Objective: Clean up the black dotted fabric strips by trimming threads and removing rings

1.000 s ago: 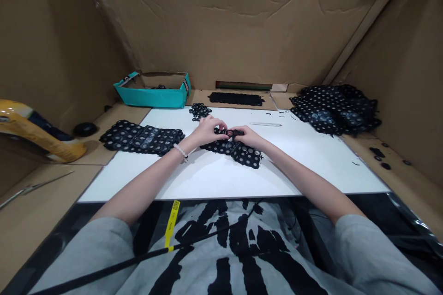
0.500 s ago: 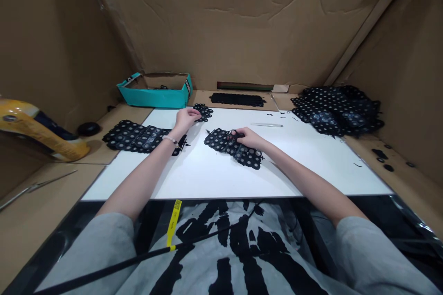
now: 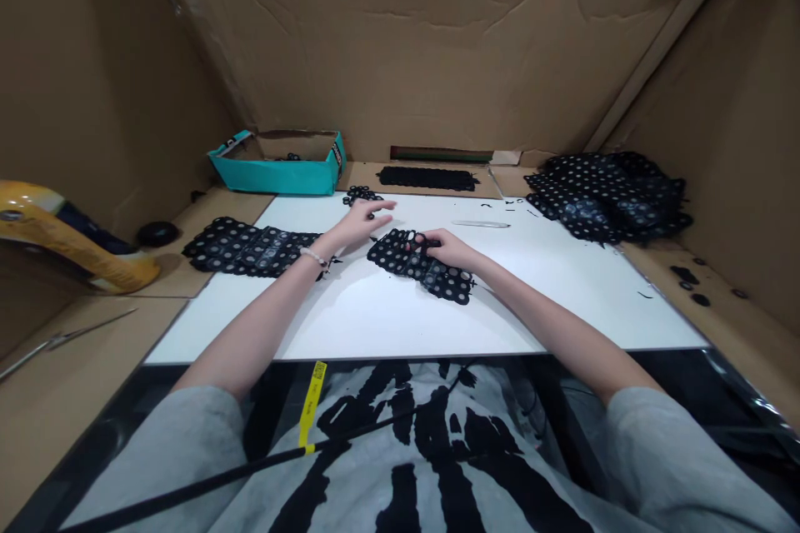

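My right hand [image 3: 447, 248] rests on a black perforated sheet [image 3: 425, 266] lying on the white board, its fingers pinching the sheet's upper edge. My left hand [image 3: 359, 225] is flat with fingers apart, hovering just in front of a small cluster of black rubber rings [image 3: 361, 196]. I cannot see anything held in it. A patterned black sheet [image 3: 250, 251] lies beyond my left wrist, partly on the board.
A white board [image 3: 531, 304] covers the middle of the table, with a clear strip [image 3: 481, 224] on it. Behind it are a teal box [image 3: 275, 176] and a black strip [image 3: 427, 178]. A heap of black sheets [image 3: 606, 200] sits at right, and cardboard walls surround everything.
My left hand has left the sheet, gone to the ring cluster, and shifted slightly right of it. My right hand stays on the sheet.
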`<state>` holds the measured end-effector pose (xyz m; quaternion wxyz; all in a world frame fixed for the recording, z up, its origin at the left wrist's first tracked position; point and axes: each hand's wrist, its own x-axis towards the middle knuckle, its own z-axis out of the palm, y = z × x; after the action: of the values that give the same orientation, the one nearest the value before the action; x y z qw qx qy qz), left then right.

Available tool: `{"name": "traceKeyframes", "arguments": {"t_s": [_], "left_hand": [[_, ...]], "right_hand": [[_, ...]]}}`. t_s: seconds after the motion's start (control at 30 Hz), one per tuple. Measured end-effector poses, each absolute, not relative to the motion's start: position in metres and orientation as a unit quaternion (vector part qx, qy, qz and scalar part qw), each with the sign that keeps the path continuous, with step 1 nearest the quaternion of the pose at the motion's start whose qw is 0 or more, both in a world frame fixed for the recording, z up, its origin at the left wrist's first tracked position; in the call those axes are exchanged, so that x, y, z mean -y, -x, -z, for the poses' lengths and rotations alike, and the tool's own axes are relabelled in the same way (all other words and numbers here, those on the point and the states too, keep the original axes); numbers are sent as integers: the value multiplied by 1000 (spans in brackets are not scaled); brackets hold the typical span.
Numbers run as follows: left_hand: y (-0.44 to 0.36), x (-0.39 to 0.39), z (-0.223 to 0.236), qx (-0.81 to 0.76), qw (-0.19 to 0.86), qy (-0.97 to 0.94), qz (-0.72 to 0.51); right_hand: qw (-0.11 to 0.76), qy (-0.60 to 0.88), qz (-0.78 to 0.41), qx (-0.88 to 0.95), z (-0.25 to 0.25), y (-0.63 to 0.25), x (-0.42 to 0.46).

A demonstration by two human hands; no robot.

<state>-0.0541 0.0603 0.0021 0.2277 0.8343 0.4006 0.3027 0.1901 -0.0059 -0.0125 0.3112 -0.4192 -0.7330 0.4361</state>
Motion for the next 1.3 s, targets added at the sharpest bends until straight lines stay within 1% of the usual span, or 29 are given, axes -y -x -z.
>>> {"name": "traceKeyframes", "arguments": {"t_s": [0.07, 0.13, 0.3, 0.37, 0.43, 0.53, 0.63, 0.7, 0.8, 0.9, 0.97, 1.13, 1.3], "left_hand": [[45, -50, -3, -345, 238, -879, -229], [39, -43, -2, -326, 240, -893, -195], [34, -38, -1, -366, 176, -883, -234], [32, -36, -2, -371, 172, -886, -218], [29, -36, -2, -368, 187, -890, -194], [28, -39, -1, -404, 243, -863, -182], [38, -50, 0, -475, 298, -801, -210], [51, -61, -1, -535, 273, -755, -265], [74, -77, -1, -618, 185, -676, -356], [89, -88, 2, -642, 201, -624, -396], [92, -91, 4, -640, 216, -617, -404], [80, -83, 2, -581, 168, -683, -409], [48, -55, -3, -423, 197, -826, -315]], "right_hand": [[318, 398, -438, 741, 13, -190, 5], [319, 395, -432, 745, 13, -190, 4], [316, 411, -416, 747, 13, -191, 2], [318, 413, -413, 746, 13, -191, 2], [319, 424, -406, 744, 13, -190, 3], [313, 455, -401, 731, 13, -189, 4], [309, 480, -410, 711, 13, -188, 5], [301, 498, -407, 704, 14, -188, 4], [293, 516, -400, 698, 16, -188, 3], [299, 506, -409, 698, 17, -189, 3], [299, 498, -415, 700, 16, -190, 3], [303, 487, -418, 705, 13, -189, 5], [312, 420, -432, 735, 12, -190, 5]]}}
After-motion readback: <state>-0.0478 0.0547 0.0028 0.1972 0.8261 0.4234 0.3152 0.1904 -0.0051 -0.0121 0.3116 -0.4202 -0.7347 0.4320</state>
